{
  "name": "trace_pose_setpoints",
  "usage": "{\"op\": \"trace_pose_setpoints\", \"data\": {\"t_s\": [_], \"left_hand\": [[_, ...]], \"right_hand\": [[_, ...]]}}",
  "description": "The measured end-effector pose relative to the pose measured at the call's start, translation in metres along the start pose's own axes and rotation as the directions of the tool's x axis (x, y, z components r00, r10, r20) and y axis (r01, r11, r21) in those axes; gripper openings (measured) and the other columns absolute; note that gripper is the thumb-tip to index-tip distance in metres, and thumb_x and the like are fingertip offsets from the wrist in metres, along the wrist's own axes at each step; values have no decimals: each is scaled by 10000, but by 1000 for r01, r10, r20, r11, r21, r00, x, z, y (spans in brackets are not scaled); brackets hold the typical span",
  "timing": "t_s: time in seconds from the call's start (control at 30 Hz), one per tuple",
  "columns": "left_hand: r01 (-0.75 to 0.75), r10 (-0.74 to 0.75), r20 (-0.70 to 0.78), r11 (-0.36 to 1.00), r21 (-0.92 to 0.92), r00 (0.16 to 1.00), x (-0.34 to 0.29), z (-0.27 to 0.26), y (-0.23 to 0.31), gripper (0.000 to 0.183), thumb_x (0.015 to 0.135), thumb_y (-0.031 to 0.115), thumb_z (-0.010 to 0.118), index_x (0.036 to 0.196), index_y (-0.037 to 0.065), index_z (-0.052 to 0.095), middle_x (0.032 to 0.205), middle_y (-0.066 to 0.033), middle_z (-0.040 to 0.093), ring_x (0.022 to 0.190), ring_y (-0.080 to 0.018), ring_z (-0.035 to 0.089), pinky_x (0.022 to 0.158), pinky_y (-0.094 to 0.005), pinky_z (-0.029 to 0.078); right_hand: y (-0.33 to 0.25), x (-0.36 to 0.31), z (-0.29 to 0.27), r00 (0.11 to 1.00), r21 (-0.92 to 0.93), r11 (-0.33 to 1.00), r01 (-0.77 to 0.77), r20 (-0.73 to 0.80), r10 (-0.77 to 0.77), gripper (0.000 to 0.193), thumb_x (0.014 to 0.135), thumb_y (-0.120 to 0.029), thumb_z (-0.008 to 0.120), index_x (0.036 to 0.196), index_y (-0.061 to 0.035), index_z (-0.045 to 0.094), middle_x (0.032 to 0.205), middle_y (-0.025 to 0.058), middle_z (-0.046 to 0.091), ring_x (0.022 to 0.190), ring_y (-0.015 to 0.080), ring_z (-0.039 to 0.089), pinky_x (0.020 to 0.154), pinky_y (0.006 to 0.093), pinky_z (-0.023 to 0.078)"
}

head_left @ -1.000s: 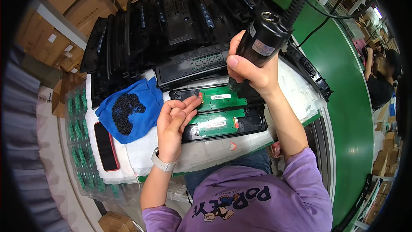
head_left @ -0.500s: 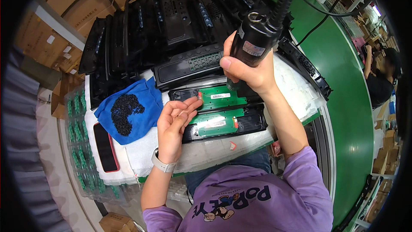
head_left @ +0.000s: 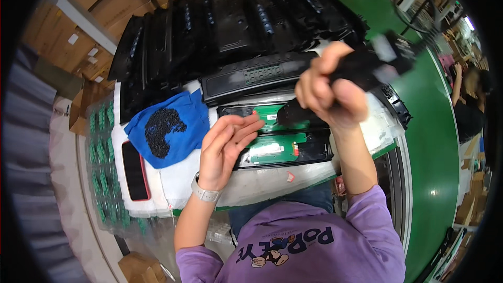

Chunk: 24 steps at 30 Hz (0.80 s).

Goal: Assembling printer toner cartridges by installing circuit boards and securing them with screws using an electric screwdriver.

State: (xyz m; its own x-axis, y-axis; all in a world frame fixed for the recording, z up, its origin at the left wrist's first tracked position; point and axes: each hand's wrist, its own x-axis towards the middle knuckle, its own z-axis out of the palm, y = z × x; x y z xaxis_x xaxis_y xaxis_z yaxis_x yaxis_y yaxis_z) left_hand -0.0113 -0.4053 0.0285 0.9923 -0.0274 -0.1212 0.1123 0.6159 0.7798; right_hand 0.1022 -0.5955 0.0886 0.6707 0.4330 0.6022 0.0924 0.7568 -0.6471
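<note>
My right hand (head_left: pixel 335 94) grips a black corded electric screwdriver (head_left: pixel 367 68), blurred by motion and tilted, its body up to the right. The nose of the screwdriver points down-left over the far green circuit board (head_left: pixel 299 117), which lies in a black plastic panel. Whether its tip touches the board cannot be made out. My left hand (head_left: pixel 220 149), fingers stretched out, is at the left end of this board, partly covering it. Nearer to me, a second circuit board (head_left: pixel 273 150) lies in another black panel (head_left: pixel 318 145).
Small black screws (head_left: pixel 160 133) are heaped on a blue cloth (head_left: pixel 196 112) to the left, beside a phone (head_left: pixel 136 170). Several black panels (head_left: pixel 230 21) stand crowded at the back. Bagged green parts (head_left: pixel 102 154) line the left edge. Another person (head_left: pixel 469 110) is far right.
The screwdriver has gone from nearly upright to tilted, its body swinging right and its nose to the left. My left hand's fingers have straightened beside the far board. The whole view shifted slightly.
</note>
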Motion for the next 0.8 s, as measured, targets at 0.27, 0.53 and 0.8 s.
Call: {"op": "trace_pose_setpoints", "data": {"t_s": [0.27, 0.53, 0.8], "left_hand": [[133, -77, 223, 960, -248, 972, 3, 1, -8, 364, 959, 262, 384, 1179, -19, 457, 1295, -244, 456, 1136, -268, 503, 975, -376, 385], [84, -116, 157, 977, 197, 981, -2, 2, -4, 293, 890, 128, 535, 1141, -18, 496, 1074, -118, 581, 1013, -184, 572, 874, -293, 445], [-21, 77, -59, 765, 644, 995, -9, 13, -6, 47, 835, 8, 622, 847, -37, 619, 738, -62, 651, 633, -89, 618, 568, -186, 476]], "right_hand": [[18, -15, 24, 1000, 139, 990, 7, 10, -9, 345, 815, -343, 636, 971, -87, 464, 565, -24, 462, 404, 93, 434, 470, 259, 409], [16, -14, 17, 999, 189, 981, 52, -25, -48, 312, 851, -334, 571, 997, -82, 461, 598, -25, 456, 412, 83, 409, 485, 272, 402], [0, -11, 0, 987, 231, 961, 150, -98, -130, 285, 859, -279, 504, 1029, -53, 469, 590, 8, 469, 414, 112, 406, 500, 312, 415]]}}
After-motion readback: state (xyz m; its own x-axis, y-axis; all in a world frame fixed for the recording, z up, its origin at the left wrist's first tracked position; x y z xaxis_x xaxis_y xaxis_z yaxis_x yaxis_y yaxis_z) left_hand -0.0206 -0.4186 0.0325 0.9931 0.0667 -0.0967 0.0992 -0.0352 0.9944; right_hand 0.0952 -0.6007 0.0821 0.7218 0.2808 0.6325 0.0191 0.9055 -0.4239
